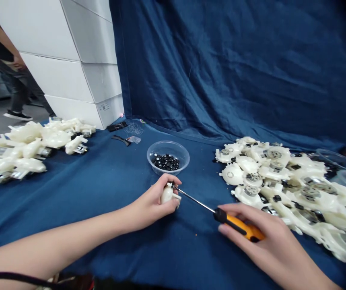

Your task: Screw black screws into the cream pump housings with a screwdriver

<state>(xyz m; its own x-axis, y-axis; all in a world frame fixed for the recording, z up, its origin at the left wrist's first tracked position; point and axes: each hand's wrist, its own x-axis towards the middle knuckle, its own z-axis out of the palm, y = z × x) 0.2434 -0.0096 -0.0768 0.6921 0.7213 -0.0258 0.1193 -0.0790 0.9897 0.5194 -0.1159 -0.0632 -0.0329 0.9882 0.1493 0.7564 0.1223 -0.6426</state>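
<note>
My left hand [151, 201] is closed around a small white plastic part [167, 194] and holds it on the blue cloth. My right hand [263, 237] grips a screwdriver [239, 226] with an orange and black handle. Its thin metal shaft [192, 199] runs up and left, and the tip meets the top of the white part. A clear plastic bowl [168, 147] with small black pieces [165, 162] stands just behind my left hand.
A heap of white plastic parts with motors [284, 185] lies at the right. Another pile of white parts [25, 149] lies at the left. White boxes [79, 68] stand at the back left. A person's legs [16, 88] show at the far left. Blue cloth [100, 189] covers the table and backdrop.
</note>
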